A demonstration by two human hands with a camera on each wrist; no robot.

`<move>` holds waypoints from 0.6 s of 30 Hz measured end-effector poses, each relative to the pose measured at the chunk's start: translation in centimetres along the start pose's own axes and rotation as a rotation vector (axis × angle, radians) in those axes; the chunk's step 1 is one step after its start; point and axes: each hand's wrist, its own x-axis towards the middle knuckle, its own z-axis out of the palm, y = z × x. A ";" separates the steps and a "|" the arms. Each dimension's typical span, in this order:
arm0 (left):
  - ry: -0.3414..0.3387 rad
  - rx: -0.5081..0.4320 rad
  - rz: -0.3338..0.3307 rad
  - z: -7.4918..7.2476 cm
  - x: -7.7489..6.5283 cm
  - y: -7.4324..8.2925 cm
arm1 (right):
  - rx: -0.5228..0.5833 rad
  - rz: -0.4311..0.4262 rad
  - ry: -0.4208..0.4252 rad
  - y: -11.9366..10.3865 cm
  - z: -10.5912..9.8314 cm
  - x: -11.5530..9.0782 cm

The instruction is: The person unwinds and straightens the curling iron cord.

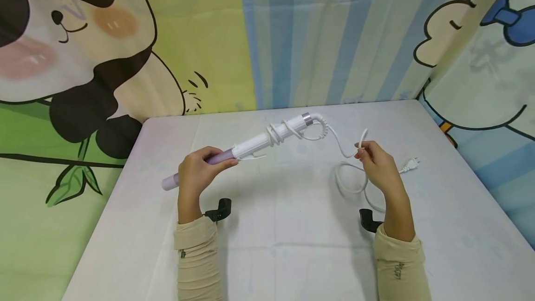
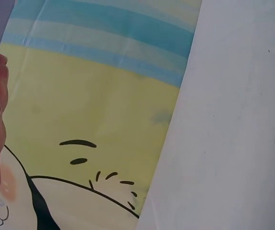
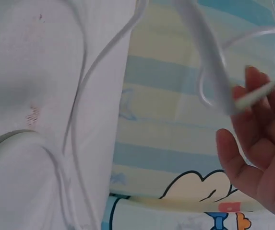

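Head view: L hand (image 1: 196,171), nearer, grips wand (image 1: 253,146); long axis runs fwd-R; R hand (image 1: 379,165) pinches cord (image 1: 362,138) off far end.

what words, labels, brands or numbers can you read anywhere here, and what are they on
None can be read for certain.
Right sleeve: dark print, too small and blurred to read.
Left sleeve: small dark mark, too small to read.
White tabletop: reddish marks, blurred; cannot tell whether they are writing.
Curling iron: no lettering visible.
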 end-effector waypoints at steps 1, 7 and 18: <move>0.006 0.009 0.001 0.0 0.0 0.0 | -0.021 0.027 -0.050 0.3 0.0 0.1; 0.043 0.062 0.018 0.1 0.0 -0.1 | -0.131 0.043 -0.194 0.4 -0.4 -0.1; 0.038 0.049 0.071 0.8 -0.1 0.6 | 0.018 -0.124 -0.161 -2.5 3.3 0.5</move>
